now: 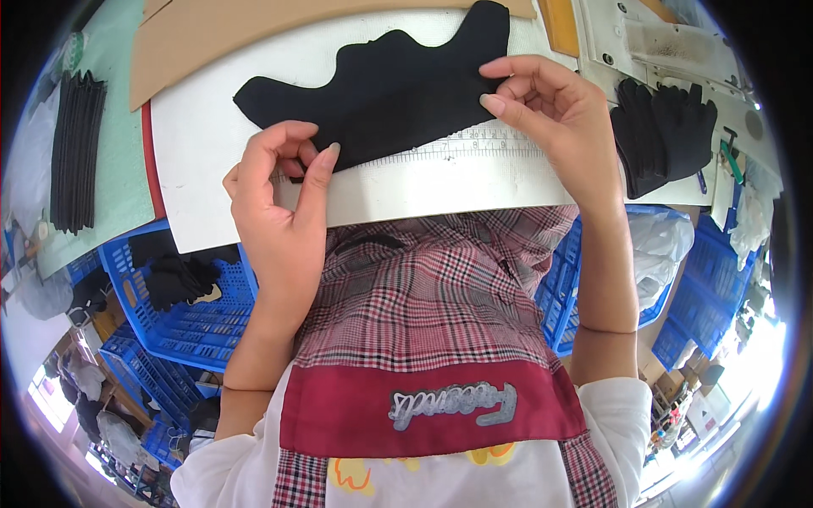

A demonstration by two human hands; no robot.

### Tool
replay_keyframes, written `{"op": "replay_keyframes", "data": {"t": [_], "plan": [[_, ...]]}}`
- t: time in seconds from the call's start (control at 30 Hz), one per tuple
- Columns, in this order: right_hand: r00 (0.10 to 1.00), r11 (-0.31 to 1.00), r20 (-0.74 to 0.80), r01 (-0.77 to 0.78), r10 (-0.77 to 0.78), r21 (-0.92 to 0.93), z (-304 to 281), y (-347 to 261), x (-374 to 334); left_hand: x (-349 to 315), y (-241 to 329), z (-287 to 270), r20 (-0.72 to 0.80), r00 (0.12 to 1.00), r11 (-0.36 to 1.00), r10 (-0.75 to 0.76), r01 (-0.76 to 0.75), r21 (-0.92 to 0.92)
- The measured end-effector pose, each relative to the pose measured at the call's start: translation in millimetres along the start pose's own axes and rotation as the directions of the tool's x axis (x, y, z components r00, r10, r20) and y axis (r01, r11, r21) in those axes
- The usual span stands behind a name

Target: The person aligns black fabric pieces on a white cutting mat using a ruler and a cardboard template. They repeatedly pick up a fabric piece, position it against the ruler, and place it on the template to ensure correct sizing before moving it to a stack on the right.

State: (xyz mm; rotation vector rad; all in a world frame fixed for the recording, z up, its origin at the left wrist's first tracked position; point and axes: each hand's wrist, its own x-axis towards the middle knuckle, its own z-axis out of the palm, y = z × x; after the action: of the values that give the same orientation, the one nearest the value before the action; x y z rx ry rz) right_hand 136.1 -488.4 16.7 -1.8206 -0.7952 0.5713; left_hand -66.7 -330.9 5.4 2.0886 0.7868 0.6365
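A black cut fabric piece [394, 93] with a wavy far edge and a straighter near edge lies on the white work table [207, 182]. My left hand [284, 182] is at its near left corner, thumb and fingers closed about the cloth's edge. At the right end, my right hand [555, 110] has its thumb and index finger on the cloth, the other fingers curled in at its edge. A ruler scale [474, 146] runs along the table just nearer than the cloth, partly covered by it.
Brown cardboard [220, 38] lies beyond the cloth. A stack of folded black pieces [78, 152] rests at the left, and black gloves [660, 131] lie at the right beside machine parts [686, 46]. Blue crates [182, 326] stand below the table on both sides.
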Motion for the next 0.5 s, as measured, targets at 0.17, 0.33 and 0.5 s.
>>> {"op": "replay_keyframes", "data": {"t": [0.17,0.33,0.5], "plan": [[1.000,0.999,-0.014,-0.013,0.012,-0.049,2.7,-2.2,0.6,0.6,-0.2,0.1,0.025,1.000,1.000,0.008,-0.009,0.009],[0.999,0.992,-0.029,0.017,-0.021,-0.126,6.0,-3.1,-0.7,0.1,-0.3,-0.2,0.042,0.998,0.997,-0.038,0.040,-0.063],[1.000,0.988,0.000,-0.020,0.021,-0.152,5.6,-6.1,-0.9,1.5,0.5,-1.2,0.049,0.998,0.998,-0.026,0.028,-0.048]]}}
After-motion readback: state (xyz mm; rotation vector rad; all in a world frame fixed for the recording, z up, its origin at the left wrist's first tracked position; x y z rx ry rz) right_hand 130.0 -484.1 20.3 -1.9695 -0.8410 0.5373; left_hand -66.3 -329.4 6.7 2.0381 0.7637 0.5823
